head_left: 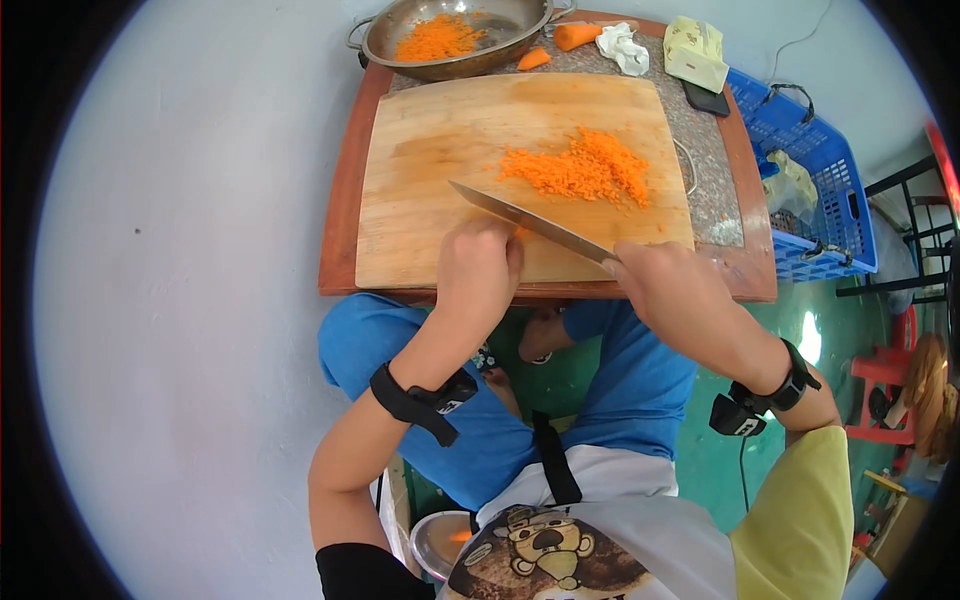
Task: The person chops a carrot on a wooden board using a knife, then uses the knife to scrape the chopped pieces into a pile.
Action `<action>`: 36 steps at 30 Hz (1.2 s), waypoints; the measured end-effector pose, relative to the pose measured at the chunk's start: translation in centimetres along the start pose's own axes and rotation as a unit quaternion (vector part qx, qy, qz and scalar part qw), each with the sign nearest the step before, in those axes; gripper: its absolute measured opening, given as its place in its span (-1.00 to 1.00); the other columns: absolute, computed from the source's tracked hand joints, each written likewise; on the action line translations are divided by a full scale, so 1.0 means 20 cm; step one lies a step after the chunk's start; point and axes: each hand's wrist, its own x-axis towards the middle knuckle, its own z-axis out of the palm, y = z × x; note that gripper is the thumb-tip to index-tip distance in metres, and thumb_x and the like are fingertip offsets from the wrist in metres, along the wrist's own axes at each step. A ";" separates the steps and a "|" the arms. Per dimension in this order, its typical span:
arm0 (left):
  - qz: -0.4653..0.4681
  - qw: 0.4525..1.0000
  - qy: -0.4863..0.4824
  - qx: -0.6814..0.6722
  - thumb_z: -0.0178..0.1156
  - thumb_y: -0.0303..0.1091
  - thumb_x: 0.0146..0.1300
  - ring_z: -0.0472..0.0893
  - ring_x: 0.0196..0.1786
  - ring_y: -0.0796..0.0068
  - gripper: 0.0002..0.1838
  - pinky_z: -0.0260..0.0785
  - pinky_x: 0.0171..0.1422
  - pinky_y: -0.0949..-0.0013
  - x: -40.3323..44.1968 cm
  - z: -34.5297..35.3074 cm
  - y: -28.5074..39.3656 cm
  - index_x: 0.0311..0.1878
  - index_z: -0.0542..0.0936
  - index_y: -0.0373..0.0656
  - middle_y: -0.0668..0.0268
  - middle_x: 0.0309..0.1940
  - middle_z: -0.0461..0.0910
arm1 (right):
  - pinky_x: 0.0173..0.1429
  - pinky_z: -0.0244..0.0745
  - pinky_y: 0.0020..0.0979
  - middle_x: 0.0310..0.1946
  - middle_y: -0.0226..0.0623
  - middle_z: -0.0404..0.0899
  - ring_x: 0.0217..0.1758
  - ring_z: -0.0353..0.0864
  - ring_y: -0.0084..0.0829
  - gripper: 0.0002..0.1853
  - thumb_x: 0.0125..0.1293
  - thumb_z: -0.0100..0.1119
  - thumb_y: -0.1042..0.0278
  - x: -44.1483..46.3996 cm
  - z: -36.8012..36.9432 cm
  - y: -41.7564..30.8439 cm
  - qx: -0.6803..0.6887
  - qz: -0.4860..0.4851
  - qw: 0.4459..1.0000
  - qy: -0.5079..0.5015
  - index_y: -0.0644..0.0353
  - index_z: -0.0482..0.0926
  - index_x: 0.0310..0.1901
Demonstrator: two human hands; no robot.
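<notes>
My right hand (665,285) is wrapped round the handle of a kitchen knife (545,226). The blade slants up and left across the wooden cutting board (430,165), its tip beyond my other hand. Close against the near side of the blade, my left hand (478,260) is closed, fingers curled down at the board. A bit of orange shows at its fingertips, seemingly a piece of carrot (521,232), mostly hidden by the hand and blade. Finely chopped carrot (590,168) lies in a loose heap on the board's right half, beyond the knife.
A metal pan (385,45) with chopped carrot stands at the table's far left. Carrot pieces (575,37), a crumpled tissue (625,50), a tissue pack (695,52) and a dark phone (706,98) lie along the back. A blue basket (835,250) is right of the table.
</notes>
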 end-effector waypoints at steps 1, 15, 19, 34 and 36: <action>-0.011 1.000 0.000 0.005 0.19 -0.52 -0.04 0.54 -0.41 0.02 -0.94 0.40 -0.29 0.13 0.00 -0.01 0.01 -0.52 0.59 -0.31 0.04 -0.54 0.52 | -0.36 0.35 -0.01 -0.60 0.07 0.47 -0.45 0.48 0.13 -0.77 0.31 0.02 0.32 0.01 0.00 0.00 0.023 0.005 1.000 0.006 0.29 0.42 -0.43; 0.007 0.999 0.012 0.032 0.21 -0.52 -0.05 0.55 -0.42 0.02 -0.94 0.41 -0.30 0.14 0.00 -0.01 0.01 -0.54 0.58 -0.31 0.06 -0.55 0.53 | -0.39 0.45 -0.07 -0.61 0.00 0.51 -0.47 0.56 0.02 -0.80 0.30 -0.03 0.34 -0.02 0.00 0.01 -0.007 -0.008 1.000 0.009 0.28 0.42 -0.40; 0.013 0.999 0.017 0.024 0.21 -0.53 -0.06 0.55 -0.41 0.02 -0.95 0.41 -0.29 0.14 0.00 -0.01 0.01 -0.53 0.58 -0.31 0.06 -0.55 0.53 | -0.39 0.46 -0.09 -0.61 -0.01 0.51 -0.47 0.56 0.01 -0.78 0.31 -0.01 0.30 -0.01 0.00 0.00 -0.021 -0.002 1.000 0.005 0.27 0.44 -0.42; 0.020 0.999 0.016 0.036 0.21 -0.52 -0.04 0.55 -0.42 0.03 -0.94 0.40 -0.29 0.14 -0.02 -0.01 0.01 -0.52 0.60 -0.31 0.05 -0.54 0.54 | -0.33 0.44 -0.06 -0.59 0.00 0.51 -0.42 0.55 0.03 -0.78 0.26 0.04 0.27 0.06 0.01 0.03 -0.074 -0.037 0.996 0.020 0.25 0.48 -0.42; 0.020 0.999 0.017 0.039 0.21 -0.51 -0.03 0.54 -0.42 0.03 -0.94 0.40 -0.29 0.14 -0.02 0.00 -0.01 -0.52 0.60 -0.31 0.05 -0.54 0.54 | -0.31 0.47 -0.10 -0.55 -0.03 0.53 -0.39 0.58 -0.02 -0.84 0.23 0.03 0.33 0.05 0.01 0.03 -0.086 -0.029 0.996 0.015 0.24 0.50 -0.37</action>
